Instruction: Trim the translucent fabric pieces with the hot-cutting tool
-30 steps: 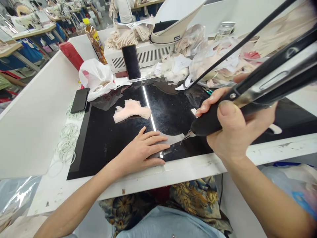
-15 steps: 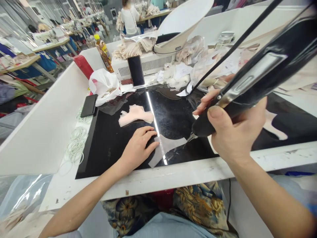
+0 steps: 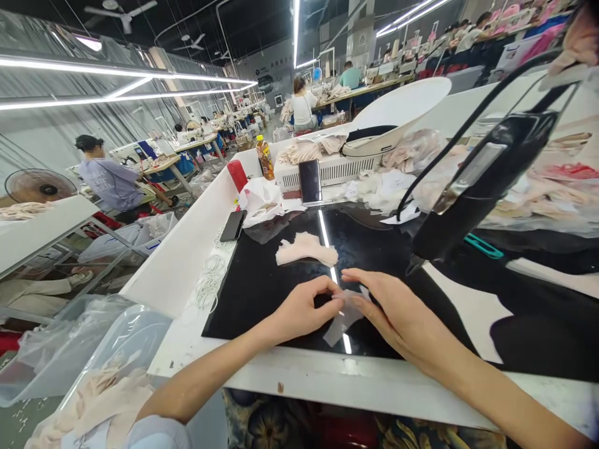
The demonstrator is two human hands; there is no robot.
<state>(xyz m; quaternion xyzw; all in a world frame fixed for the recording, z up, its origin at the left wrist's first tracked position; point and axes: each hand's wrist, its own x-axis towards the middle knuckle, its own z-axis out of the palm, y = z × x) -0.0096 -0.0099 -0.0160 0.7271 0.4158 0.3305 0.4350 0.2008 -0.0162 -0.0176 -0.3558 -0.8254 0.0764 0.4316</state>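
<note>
A small sheer whitish fabric piece (image 3: 344, 321) is lifted slightly off the glossy black tabletop between both hands. My left hand (image 3: 302, 308) pinches its upper left edge with thumb and forefinger. On the other side, my right hand (image 3: 397, 308) has its thumb and curved fingers around the upper right edge; the exact grip is partly hidden. Just beyond the hands lies a stack of pale pink fabric pieces (image 3: 306, 249). A black corded hand-held tool (image 3: 482, 181) leans tip down to the right, with no hand of mine on it.
A large cream fabric piece (image 3: 468, 312) lies right of the tool, near a teal-handled item (image 3: 484, 245). A phone (image 3: 310, 181) leans against a white vented box (image 3: 292, 178). Another dark phone (image 3: 233, 226) and pale elastic loops (image 3: 210, 274) line the left edge.
My right hand has let go of the black tool and moved left to the sheer fabric piece. My left hand has gone from resting beside it to pinching it. The view has tilted up.
</note>
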